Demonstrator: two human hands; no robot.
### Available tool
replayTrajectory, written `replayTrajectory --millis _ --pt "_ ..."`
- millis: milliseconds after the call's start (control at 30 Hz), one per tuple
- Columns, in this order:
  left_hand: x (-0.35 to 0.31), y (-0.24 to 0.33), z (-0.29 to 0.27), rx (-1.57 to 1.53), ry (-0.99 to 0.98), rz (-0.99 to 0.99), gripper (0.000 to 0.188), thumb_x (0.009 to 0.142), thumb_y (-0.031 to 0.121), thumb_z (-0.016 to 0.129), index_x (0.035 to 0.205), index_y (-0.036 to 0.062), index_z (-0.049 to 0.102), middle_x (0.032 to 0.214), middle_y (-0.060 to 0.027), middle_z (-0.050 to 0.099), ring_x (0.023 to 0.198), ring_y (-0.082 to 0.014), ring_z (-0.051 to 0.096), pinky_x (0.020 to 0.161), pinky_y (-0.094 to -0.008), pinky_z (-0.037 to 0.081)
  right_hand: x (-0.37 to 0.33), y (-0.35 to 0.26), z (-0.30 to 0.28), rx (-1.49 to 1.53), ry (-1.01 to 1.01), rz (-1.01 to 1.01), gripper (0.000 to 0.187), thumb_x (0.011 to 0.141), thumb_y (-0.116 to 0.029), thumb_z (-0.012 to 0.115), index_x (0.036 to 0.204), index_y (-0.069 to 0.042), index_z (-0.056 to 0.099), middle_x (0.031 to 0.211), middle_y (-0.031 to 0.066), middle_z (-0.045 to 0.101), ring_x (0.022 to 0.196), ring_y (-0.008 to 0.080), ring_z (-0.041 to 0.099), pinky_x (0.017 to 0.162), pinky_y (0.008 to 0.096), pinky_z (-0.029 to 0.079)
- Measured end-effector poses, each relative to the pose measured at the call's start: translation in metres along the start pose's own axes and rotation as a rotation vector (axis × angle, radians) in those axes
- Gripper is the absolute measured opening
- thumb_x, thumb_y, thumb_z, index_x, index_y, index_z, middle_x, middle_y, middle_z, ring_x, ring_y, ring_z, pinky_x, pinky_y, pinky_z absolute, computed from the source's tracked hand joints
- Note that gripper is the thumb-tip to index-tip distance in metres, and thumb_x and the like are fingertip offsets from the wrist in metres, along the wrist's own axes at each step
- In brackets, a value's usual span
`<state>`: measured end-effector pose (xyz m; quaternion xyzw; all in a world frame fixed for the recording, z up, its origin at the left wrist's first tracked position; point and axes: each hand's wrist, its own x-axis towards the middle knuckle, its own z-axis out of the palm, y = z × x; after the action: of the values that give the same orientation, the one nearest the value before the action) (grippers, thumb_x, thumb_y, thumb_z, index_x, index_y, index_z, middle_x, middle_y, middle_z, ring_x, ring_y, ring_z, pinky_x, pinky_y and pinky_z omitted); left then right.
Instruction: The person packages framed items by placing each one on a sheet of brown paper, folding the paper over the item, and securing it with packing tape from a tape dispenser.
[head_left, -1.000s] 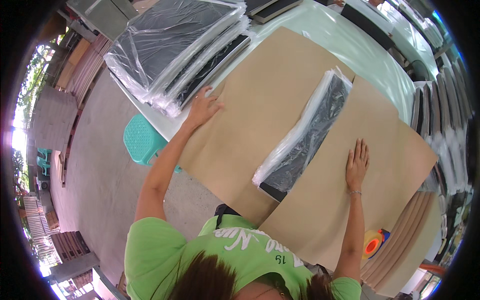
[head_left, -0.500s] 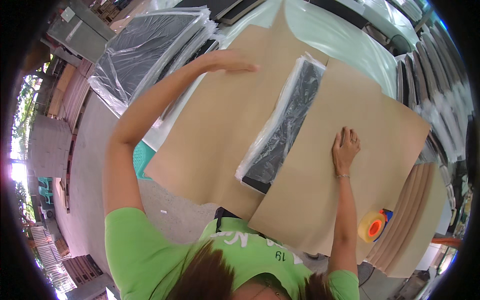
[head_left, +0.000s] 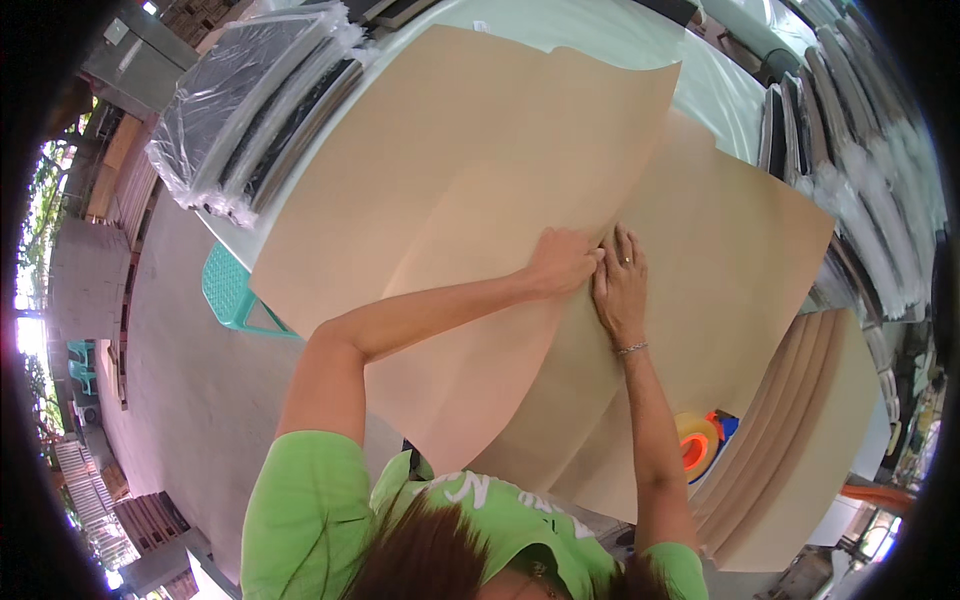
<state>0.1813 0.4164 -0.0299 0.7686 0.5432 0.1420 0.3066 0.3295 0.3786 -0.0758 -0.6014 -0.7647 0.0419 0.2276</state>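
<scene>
A large sheet of brown kraft paper [head_left: 480,160] lies folded over from the left, its free edge running across the middle of the table. My left hand [head_left: 565,262] is closed on that edge, fingers curled. Right beside it my right hand [head_left: 622,290] lies on the lower layer of brown paper, fingers stretched out toward the edge. The long dark panel in clear plastic is hidden under the folded paper. Near my right forearm sits a tape dispenser [head_left: 703,438] with a roll of yellowish tape.
Dark panels in plastic [head_left: 250,110] are stacked at the far left of the white table [head_left: 520,28]. More wrapped panels [head_left: 850,160] stand upright at the right. Folded brown sheets [head_left: 790,440] lie at the near right. A green plastic stool [head_left: 228,285] stands left of the table.
The left side of the paper has come over to the right and covers the plastic-wrapped panel. My left hand moved right and nearer; my right hand shifted left, beside it.
</scene>
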Motion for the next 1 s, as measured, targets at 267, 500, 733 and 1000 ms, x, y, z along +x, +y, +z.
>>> replayTrajectory --millis 267,500,733,1000 --pt "0.006 -0.011 0.033 0.173 -0.008 -0.018 0.034 0.087 0.031 0.052 0.075 0.0028 0.065 0.074 -0.0201 0.063 0.079 -0.0376 0.062 0.069 -0.0486 0.045 0.004 0.014 -0.004 0.066 -0.094 -0.023 0.041 0.093 -0.017 0.044 0.132 -0.006 0.051 0.145 0.0152 0.039 0.133 0.0349 0.035 0.109 0.0463 0.029" --pt "0.042 0.002 0.015 0.108 -0.161 -0.125 0.043 0.090 0.039 0.052 0.081 -0.0009 0.063 0.075 -0.0202 0.063 0.077 -0.0377 0.061 0.069 -0.0458 0.045 0.029 0.046 -0.011 -0.045 -0.099 -0.178 0.043 0.099 -0.026 0.038 0.136 -0.008 0.047 0.149 0.0142 0.035 0.139 0.0345 0.029 0.113 0.0462 0.026" --pt "0.040 -0.018 0.014 -0.037 -0.165 -0.042 0.051 0.094 0.041 0.048 0.074 -0.0048 0.059 0.067 -0.0205 0.058 0.067 -0.0355 0.057 0.063 -0.0452 0.043 0.028 0.038 -0.011 -0.041 -0.136 -0.141 0.044 0.100 -0.028 0.035 0.139 -0.007 0.043 0.153 0.0128 0.029 0.142 0.0329 0.023 0.115 0.0481 0.021" --pt "0.036 0.003 0.007 0.012 -0.226 -0.117 0.052 0.096 0.039 0.045 0.071 -0.0057 0.057 0.064 -0.0192 0.056 0.064 -0.0349 0.056 0.064 -0.0462 0.044 0.028 0.043 -0.002 -0.064 -0.150 -0.164 0.040 0.098 -0.024 0.040 0.131 -0.004 0.050 0.150 0.0151 0.034 0.141 0.0347 0.024 0.113 0.0493 0.024"
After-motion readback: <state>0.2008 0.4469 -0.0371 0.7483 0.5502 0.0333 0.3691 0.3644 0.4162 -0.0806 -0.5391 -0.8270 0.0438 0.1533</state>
